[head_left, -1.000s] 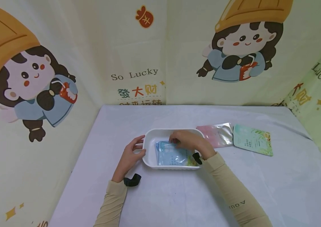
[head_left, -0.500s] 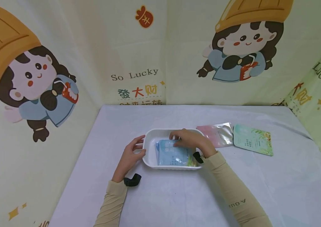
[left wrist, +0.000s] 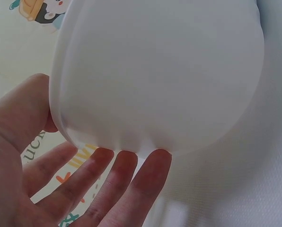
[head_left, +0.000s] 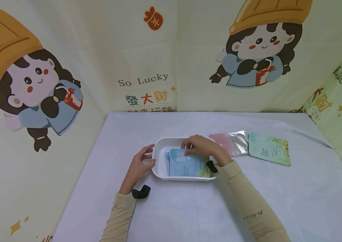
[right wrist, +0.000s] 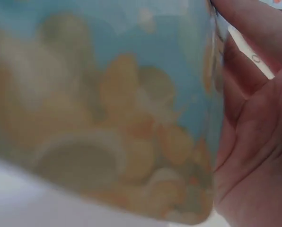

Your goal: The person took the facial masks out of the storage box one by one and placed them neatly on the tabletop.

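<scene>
My left hand [head_left: 137,168] is at the left end of a white plastic tray [head_left: 160,149]. In the left wrist view, fingertips [left wrist: 153,163] touch the tray's outer wall while the thumb lies by its rim. Over the tray's far right side, my right hand [head_left: 201,147] pinches the far edge of a flat blue sachet [head_left: 186,164] printed with plants near one corner. Another blue sachet [head_left: 167,159] shows as a strip beneath it, on the tray floor. The right wrist view has the held sachet [right wrist: 131,104] close up and blurred, beside the palm.
A pink and silver sachet [head_left: 231,144] lies just right of the tray, partly behind my right hand. Beside it is a green sachet [head_left: 270,149] with a plant print. A white cloth [head_left: 171,208] covers the table, and patterned curtains [head_left: 201,97] hang behind it.
My right hand has risen slightly, and the top blue sachet's far edge has come up with it. My left hand and the tray have stayed put.
</scene>
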Motion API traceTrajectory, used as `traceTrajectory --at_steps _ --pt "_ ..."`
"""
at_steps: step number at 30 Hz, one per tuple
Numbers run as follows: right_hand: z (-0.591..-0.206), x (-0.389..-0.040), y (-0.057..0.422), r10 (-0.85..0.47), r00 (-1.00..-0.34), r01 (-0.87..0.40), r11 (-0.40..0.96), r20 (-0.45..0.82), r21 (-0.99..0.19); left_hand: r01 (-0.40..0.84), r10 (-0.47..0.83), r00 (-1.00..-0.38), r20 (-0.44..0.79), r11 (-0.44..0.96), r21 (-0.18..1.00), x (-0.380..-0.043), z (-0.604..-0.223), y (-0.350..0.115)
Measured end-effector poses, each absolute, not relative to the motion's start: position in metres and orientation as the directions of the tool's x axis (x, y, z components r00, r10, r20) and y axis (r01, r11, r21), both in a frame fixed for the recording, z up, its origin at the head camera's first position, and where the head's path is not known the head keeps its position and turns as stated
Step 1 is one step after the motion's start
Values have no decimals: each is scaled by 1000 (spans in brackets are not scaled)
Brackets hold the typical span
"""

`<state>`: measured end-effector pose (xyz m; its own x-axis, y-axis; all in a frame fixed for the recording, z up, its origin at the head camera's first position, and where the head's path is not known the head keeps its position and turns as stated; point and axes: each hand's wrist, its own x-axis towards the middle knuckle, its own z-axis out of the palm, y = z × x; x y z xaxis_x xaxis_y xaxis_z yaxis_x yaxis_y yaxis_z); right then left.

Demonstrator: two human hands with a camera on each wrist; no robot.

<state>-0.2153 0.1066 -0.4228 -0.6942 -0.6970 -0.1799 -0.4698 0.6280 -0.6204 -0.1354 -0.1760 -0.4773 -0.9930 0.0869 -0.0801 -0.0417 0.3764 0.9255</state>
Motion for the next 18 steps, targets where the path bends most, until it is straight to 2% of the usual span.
traceTrajectory --at_steps 8,18 --pt "-418 -217 112 -755 -653 -534 521 -68 -666 -51 84 -993 -89 378 924 -136 -477 -176" --pt "-410 -215 120 -759 -652 -562 476 7 -676 -61 85 -991 -100 377 924 -135 -475 -176"
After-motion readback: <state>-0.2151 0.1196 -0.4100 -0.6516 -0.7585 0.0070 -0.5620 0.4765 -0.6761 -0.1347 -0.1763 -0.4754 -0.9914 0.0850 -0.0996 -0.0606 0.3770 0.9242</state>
